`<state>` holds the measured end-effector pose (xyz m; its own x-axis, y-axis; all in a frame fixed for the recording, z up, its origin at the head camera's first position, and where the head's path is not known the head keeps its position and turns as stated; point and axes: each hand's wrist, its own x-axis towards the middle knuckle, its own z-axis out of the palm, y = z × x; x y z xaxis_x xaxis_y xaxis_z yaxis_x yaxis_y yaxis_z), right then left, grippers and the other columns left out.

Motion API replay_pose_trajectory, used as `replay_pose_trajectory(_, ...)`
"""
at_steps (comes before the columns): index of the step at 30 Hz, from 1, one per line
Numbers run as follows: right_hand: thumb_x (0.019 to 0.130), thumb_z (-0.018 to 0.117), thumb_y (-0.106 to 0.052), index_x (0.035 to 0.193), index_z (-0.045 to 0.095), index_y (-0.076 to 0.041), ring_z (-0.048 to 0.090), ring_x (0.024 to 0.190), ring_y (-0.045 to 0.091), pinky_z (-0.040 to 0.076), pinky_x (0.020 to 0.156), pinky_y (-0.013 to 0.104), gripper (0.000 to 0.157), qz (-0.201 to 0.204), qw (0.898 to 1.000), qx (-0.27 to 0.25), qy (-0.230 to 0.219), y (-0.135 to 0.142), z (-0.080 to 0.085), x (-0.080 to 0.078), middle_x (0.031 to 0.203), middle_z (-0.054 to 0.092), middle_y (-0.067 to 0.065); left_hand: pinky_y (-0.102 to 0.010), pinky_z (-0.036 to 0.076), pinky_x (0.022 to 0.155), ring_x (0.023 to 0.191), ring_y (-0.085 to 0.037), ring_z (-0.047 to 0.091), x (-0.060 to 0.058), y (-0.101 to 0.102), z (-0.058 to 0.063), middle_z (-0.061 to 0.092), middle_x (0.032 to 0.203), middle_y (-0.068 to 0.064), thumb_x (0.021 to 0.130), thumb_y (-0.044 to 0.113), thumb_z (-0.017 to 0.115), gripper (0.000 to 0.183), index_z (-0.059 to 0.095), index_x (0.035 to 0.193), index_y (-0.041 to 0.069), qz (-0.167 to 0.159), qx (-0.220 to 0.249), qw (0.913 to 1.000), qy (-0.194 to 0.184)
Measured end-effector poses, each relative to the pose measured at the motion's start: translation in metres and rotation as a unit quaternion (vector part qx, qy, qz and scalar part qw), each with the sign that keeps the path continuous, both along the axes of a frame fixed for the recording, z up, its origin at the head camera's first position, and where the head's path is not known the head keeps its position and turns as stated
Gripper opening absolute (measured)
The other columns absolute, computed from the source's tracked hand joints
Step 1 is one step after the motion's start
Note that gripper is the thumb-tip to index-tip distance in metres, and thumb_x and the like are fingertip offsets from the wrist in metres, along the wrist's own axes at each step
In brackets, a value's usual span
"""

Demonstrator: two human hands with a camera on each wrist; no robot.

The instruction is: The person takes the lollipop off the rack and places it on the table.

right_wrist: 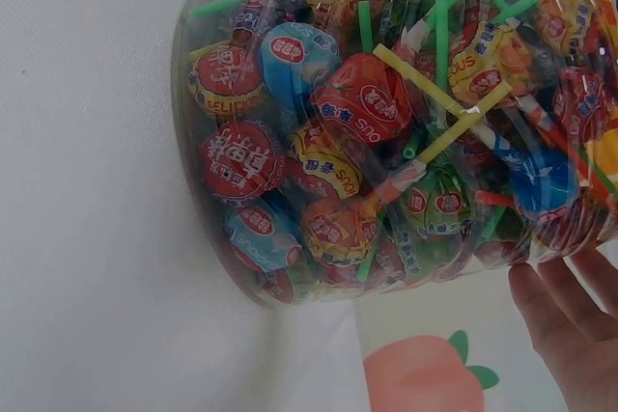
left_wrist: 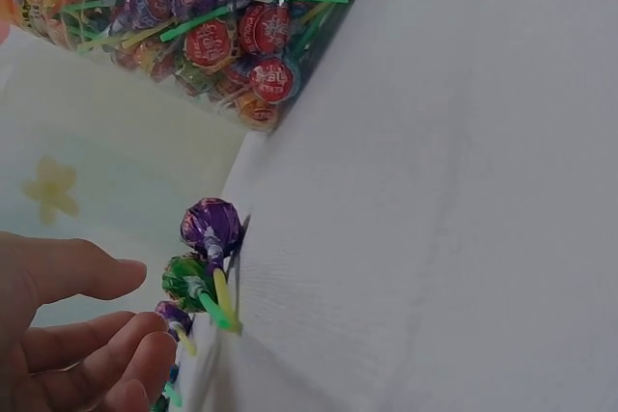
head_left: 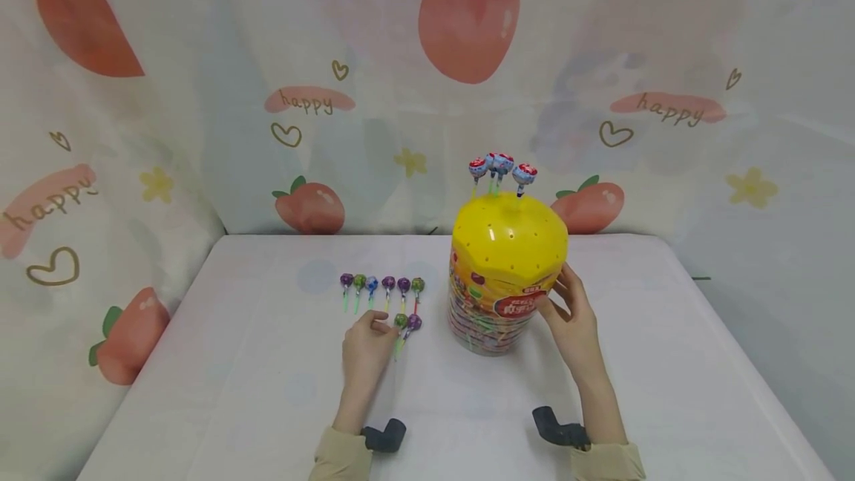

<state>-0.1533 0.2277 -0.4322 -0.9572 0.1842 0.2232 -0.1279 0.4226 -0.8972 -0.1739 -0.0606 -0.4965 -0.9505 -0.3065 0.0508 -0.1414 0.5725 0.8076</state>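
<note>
A clear jar (head_left: 490, 329) full of wrapped lollipops stands upright, with a yellow lid (head_left: 510, 236) dotted with small holes. Several blue-and-red lollipops (head_left: 502, 163) stick up from the back of that lid. My right hand (head_left: 571, 318) rests against the jar's right side, its fingers fairly straight in the right wrist view. Left of the jar, my left hand (head_left: 367, 347) hovers beside a green lollipop (left_wrist: 185, 282) and a purple lollipop (left_wrist: 210, 227) lying side by side. Its thumb and bent fingers stand apart, and nothing shows between them.
A row of several lollipops (head_left: 372, 284), purple, green and blue, lies just beyond the left hand. The table (head_left: 267, 392) has a white cover. Behind it hangs a printed cloth (head_left: 394, 36) with fruit pictures. A dark curved piece (head_left: 385, 436) sits at each wrist.
</note>
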Motion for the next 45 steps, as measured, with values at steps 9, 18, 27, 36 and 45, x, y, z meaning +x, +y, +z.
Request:
replay_pose_trajectory(9,0.096,0.058,-0.021,0.152,0.024,-0.024,0.037,0.138,0.028,0.041,0.104,0.021,0.066,0.005,1.0,-0.008,0.0,0.001,0.0,0.002,0.152,0.036,0.007,-0.029,0.049,0.062,0.07,-0.016,0.066,0.005,0.003,0.018,0.071,0.079,-0.003,0.079,0.016,0.075,0.026,0.071,0.103,0.008,-0.003,0.035,0.9982,0.05)
replay_pose_trajectory(18,0.095,0.059,-0.019,0.152,0.024,-0.024,0.037,0.138,0.027,0.035,0.093,0.004,0.067,0.008,1.0,-0.02,0.007,0.0,0.001,0.003,0.152,0.036,0.007,-0.027,0.051,0.064,0.073,-0.015,0.065,0.004,0.009,0.044,0.071,0.081,-0.004,0.082,0.016,0.074,0.025,0.07,0.105,0.008,-0.031,0.062,0.9931,0.094)
replay_pose_trajectory(27,0.096,0.058,-0.021,0.152,0.024,-0.024,0.038,0.138,0.026,0.036,0.094,0.005,0.066,0.007,1.0,-0.011,0.007,0.001,-0.002,0.001,0.151,0.037,0.006,-0.028,0.049,0.063,0.074,-0.018,0.066,-0.001,0.02,0.079,0.072,0.081,-0.004,0.081,0.015,0.075,0.025,0.07,0.105,0.008,-0.057,0.051,0.9856,0.151)
replay_pose_trajectory(36,0.096,0.058,-0.02,0.153,0.024,-0.021,0.038,0.138,0.03,0.042,0.108,0.04,0.067,0.009,1.0,-0.001,0.011,0.002,-0.001,0.002,0.152,0.036,0.01,-0.026,0.05,0.064,0.074,-0.018,0.067,-0.011,0.03,0.105,0.072,0.083,-0.004,0.082,0.015,0.074,0.025,0.07,0.106,0.01,-0.071,0.067,0.9796,0.176)
replay_pose_trajectory(45,0.096,0.059,-0.021,0.153,0.024,-0.022,0.039,0.137,0.029,0.037,0.094,0.005,0.067,0.009,1.0,-0.005,0.011,0.001,-0.001,0.002,0.151,0.037,0.009,-0.028,0.052,0.063,0.076,-0.019,0.068,-0.026,0.039,0.127,0.073,0.084,-0.005,0.083,0.017,0.073,0.025,0.07,0.107,0.01,-0.088,0.063,0.9699,0.218)
